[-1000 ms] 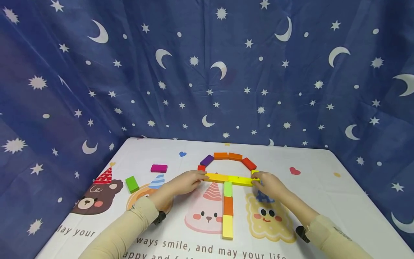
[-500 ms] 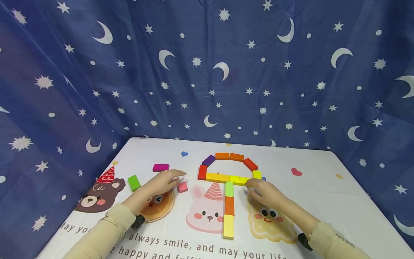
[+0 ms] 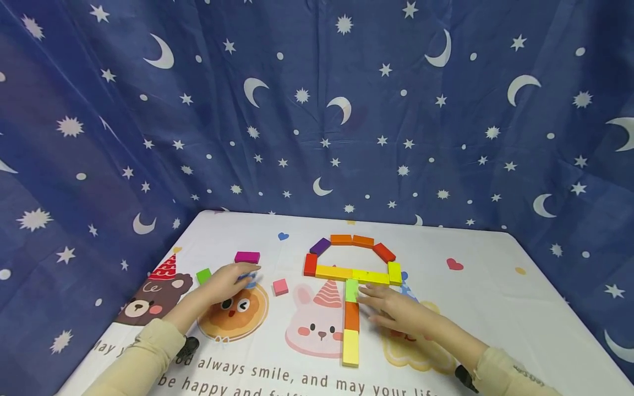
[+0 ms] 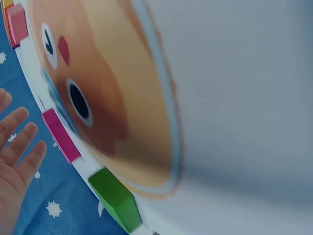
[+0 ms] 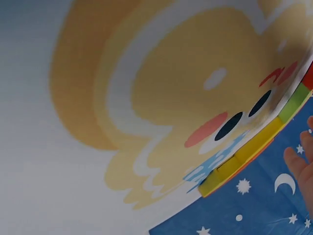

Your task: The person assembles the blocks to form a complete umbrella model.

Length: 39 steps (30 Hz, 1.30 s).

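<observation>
Flat wooden blocks form an umbrella-like outline on the printed tablecloth. Its arch has a purple block (image 3: 320, 247), orange blocks (image 3: 341, 240) and red blocks (image 3: 384, 253). A yellow-orange block (image 3: 334, 272) and a yellow block (image 3: 371, 277) make the base row. Below runs a stem of a light green block (image 3: 351, 290), a dark orange block (image 3: 351, 316) and a pale yellow block (image 3: 350, 348). My right hand (image 3: 398, 313), fingers extended, is beside the light green block; contact is unclear. My left hand (image 3: 229, 283) hovers near a magenta block (image 3: 247, 257), holding nothing.
A green block (image 3: 203, 275) lies partly behind the left hand. Between that hand and the outline sits a pink block (image 3: 280, 287). A blue star-and-moon curtain (image 3: 317, 110) hangs behind the white tablecloth (image 3: 485, 286).
My left hand has drawn back leftward from the base row, exposing the pink block. My right hand has left the row's right end and come down leftward beside the stem.
</observation>
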Each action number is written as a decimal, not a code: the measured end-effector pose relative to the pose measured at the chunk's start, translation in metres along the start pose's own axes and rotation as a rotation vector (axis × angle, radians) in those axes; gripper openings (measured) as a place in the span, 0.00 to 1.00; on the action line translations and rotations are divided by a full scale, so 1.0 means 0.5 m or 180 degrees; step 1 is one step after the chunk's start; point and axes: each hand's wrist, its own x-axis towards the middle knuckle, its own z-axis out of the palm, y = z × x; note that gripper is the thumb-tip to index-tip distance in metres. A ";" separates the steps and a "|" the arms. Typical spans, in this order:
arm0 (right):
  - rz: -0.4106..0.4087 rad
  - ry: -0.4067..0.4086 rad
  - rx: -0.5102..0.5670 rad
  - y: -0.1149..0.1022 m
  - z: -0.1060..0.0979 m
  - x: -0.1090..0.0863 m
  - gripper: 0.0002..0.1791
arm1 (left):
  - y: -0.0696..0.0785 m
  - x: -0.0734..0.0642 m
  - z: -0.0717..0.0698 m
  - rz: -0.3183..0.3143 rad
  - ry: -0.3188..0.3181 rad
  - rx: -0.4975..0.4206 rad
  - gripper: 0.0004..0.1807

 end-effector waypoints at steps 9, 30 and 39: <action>-0.0117 -0.0266 0.0189 -0.018 0.013 -0.006 0.32 | -0.025 -0.026 -0.004 -0.0131 -0.0013 -0.0102 0.21; -0.0574 -0.0484 0.0228 -0.027 0.025 -0.004 0.32 | -0.068 -0.028 -0.013 -0.0468 0.0154 -0.0015 0.20; -0.0547 -0.0696 0.0304 -0.031 0.018 0.001 0.29 | -0.074 0.002 -0.004 -0.0479 0.0157 0.0045 0.20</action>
